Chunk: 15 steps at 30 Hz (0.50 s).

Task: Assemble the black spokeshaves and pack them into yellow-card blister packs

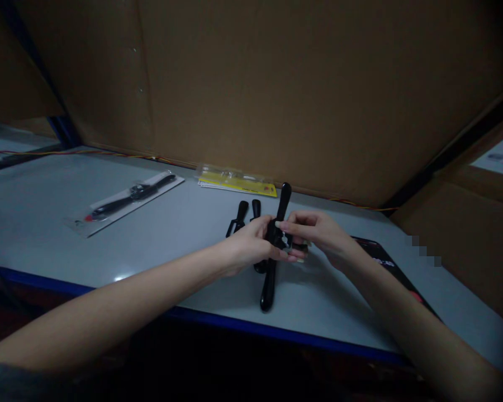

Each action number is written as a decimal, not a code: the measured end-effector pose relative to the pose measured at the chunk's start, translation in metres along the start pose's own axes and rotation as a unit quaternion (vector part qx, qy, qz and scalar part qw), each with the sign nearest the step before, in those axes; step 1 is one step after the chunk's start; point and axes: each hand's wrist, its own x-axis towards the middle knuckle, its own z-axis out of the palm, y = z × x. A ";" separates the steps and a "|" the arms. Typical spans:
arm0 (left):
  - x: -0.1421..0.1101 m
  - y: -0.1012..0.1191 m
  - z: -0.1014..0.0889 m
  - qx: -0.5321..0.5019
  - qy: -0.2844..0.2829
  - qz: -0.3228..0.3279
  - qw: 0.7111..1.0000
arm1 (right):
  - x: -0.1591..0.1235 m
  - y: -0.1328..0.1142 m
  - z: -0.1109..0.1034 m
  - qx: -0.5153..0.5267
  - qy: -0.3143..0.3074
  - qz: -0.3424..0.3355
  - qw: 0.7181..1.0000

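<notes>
A black spokeshave (pixel 284 202) with two long handles is held upright over the table, one handle pointing away and the other toward me. My left hand (pixel 248 245) grips its middle from the left, fingers wrapped round the body. From the right, my right hand (pixel 318 230) pinches the metal middle part, with thumb and fingers closed on it; their exact hold is partly hidden. Behind my left hand lie another black spokeshave (pixel 242 212) and a further black handle (pixel 256 207), both mostly covered by the hand.
A packaged spokeshave (pixel 134 195) lies at the left on the grey table (pixel 184 223). Clear plastic packaging with a yellow card (pixel 238 183) rests by the cardboard back wall (pixel 251 84). A black printed sheet (pixel 373 254) lies under my right forearm. A blue edge (pixel 235 328) runs along the front.
</notes>
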 end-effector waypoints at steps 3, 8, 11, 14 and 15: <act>-0.001 0.000 0.001 -0.007 -0.005 -0.005 1.000 | 0.000 0.000 0.002 -0.002 0.007 0.003 1.000; -0.001 -0.001 0.001 -0.024 -0.005 -0.011 1.000 | 0.000 0.000 0.004 0.000 0.014 0.015 1.000; -0.001 0.001 0.002 -0.044 -0.004 -0.021 0.999 | 0.001 -0.001 0.003 -0.018 0.008 -0.008 1.000; -0.002 0.004 0.003 -0.068 -0.009 -0.031 0.997 | 0.002 -0.001 0.001 -0.026 -0.011 -0.023 0.999; -0.003 0.005 0.004 -0.072 -0.006 -0.031 0.997 | 0.002 0.000 0.000 -0.025 -0.017 -0.024 0.999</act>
